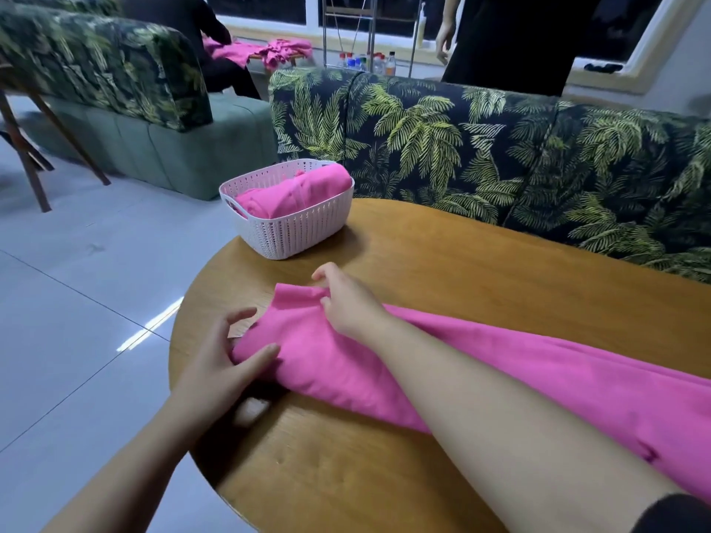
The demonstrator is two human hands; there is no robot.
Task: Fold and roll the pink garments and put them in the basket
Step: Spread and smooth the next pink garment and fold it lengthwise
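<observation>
A long pink garment (pixel 481 363) lies folded into a strip across the round wooden table (pixel 461 263), running from the lower right to its left end near the table's left edge. My left hand (pixel 223 355) grips the near corner of that left end, thumb on top of the cloth. My right hand (pixel 346 298) pinches the far corner of the same end. A white perforated basket (pixel 292 236) stands at the table's far left edge and holds a rolled pink garment (pixel 296 194).
A leaf-patterned sofa (pixel 500 148) borders the table's far side. A second sofa (pixel 115 78) stands at the far left across the tiled floor (pixel 77 302). More pink garments (pixel 269 51) lie on a distant table, with a seated person there and another person standing at the back right.
</observation>
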